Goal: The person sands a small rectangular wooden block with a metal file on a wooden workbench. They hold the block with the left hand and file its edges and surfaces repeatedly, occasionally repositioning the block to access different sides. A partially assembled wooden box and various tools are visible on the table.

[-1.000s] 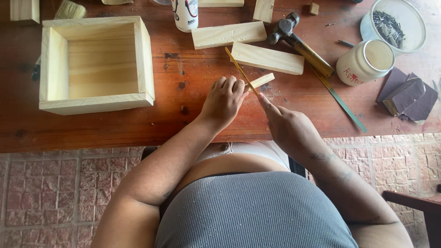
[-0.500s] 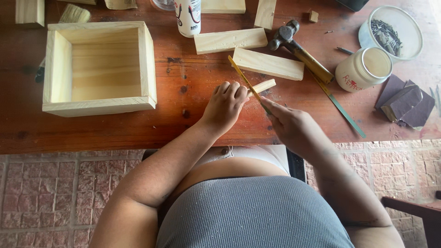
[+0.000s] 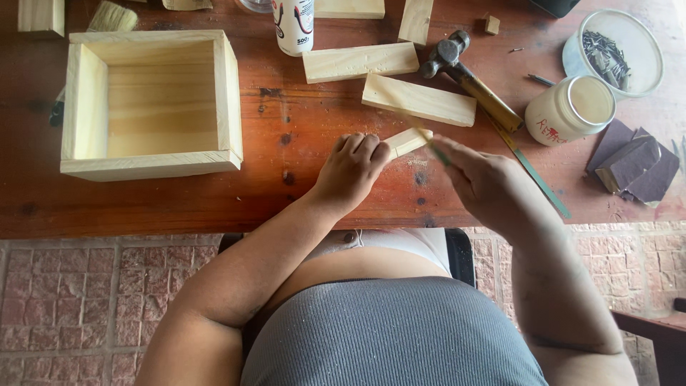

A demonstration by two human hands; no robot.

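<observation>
Left hand (image 3: 351, 168) palm down at table centre, fingers curled over and pinning small wood piece (image 3: 407, 141); piece poking out at 2 o'clock of the knuckles, flat on red-brown table (image 3: 179, 204). Right hand (image 3: 486, 182) just at 3 o'clock of the piece, closed around thin stick (image 3: 434, 149), blurred; exact kind of tool impossible to tell. Stick tip touching or just over the small piece's right end.

Open wooden box (image 3: 150, 104) well apart at 9 o'clock of left hand, hollow side up. Two wood slats (image 3: 418, 100) at 12 o'clock of the hands, upper one (image 3: 359, 62) lying just above the lower. Hammer (image 3: 468, 78) at 1 o'clock, head beside slats, handle running toward 4 o'clock. White jar (image 3: 572, 109) at 2 o'clock of right hand, clear bowl of nails (image 3: 614, 53) beyond it at 1 o'clock. Dark sandpaper blocks (image 3: 632, 164) at 3 o'clock near table edge. Thin green ruler (image 3: 536, 175) between jar and right hand. White glue bottle (image 3: 293, 25) at 11 o'clock, top edge. Brush (image 3: 111, 18) far at 10 o'clock.
</observation>
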